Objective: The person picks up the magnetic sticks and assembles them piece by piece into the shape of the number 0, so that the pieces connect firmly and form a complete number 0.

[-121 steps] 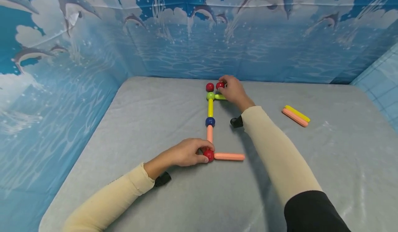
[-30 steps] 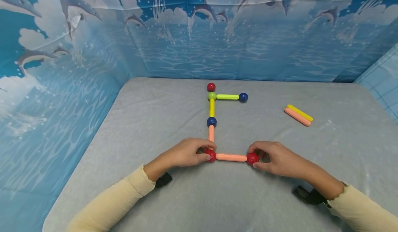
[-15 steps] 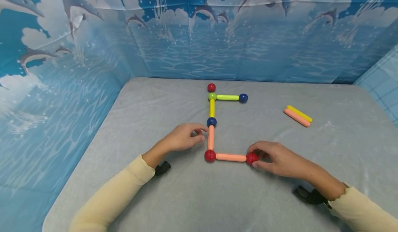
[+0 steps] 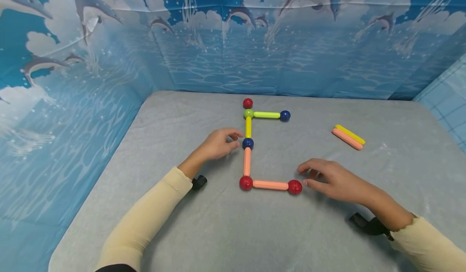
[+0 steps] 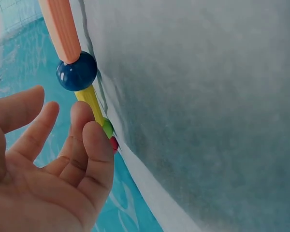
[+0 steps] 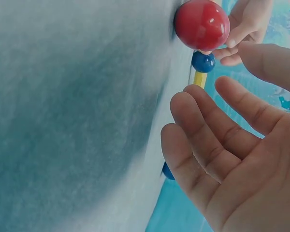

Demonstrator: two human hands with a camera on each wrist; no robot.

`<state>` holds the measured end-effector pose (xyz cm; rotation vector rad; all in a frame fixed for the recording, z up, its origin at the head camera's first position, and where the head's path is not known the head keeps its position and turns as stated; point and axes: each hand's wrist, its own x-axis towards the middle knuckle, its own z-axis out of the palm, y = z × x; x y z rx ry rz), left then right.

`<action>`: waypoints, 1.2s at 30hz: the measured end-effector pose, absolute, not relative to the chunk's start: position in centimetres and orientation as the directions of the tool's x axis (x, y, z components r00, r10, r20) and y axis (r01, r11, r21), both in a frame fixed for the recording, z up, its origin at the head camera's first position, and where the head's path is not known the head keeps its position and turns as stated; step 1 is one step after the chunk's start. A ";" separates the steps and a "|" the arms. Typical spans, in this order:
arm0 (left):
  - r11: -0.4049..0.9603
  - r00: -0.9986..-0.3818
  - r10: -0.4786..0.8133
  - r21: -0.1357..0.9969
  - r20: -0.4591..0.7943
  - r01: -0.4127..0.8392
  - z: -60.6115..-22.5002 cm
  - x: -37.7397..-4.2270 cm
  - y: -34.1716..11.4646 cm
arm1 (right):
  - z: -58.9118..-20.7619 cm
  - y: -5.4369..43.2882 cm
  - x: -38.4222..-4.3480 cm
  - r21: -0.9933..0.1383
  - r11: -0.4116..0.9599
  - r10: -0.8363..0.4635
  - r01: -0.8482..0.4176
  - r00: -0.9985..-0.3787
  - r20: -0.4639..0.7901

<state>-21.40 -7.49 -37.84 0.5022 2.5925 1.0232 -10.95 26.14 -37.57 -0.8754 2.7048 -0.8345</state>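
Observation:
A figure of magnetic-looking sticks and balls lies on the grey table. Its left side runs from a green ball (image 4: 248, 113) down a yellow stick (image 4: 248, 127), a blue ball (image 4: 248, 143) and an orange stick (image 4: 247, 161) to a red ball (image 4: 246, 182). A second orange stick (image 4: 270, 185) leads right to another red ball (image 4: 295, 187). My left hand (image 4: 218, 143), relaxed and holding nothing, hovers left of the blue ball. Just right of the end red ball, my right hand (image 4: 333, 181) has loose fingers and holds nothing; the right wrist view shows its palm (image 6: 261, 179) facing that ball.
At the top, a lime stick (image 4: 267, 115) joins the green ball to a blue ball (image 4: 285, 115). A red ball (image 4: 248, 103) sits just behind the green one. Loose yellow (image 4: 350, 134) and orange (image 4: 347, 139) sticks lie at the right. A dolphin-print curtain (image 4: 233, 53) hangs behind the table.
The right hand brought a red ball to the lower orange stick's end, then let go and drew back right. The left hand released the corner red ball and moved up beside the blue ball.

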 end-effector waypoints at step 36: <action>0.711 -0.820 0.507 0.666 -0.266 0.224 -38.3 -22.8 -6.0 | -38.2 36.5 -19.2 -0.138 0.977 -0.169 -0.163 -0.985 -0.030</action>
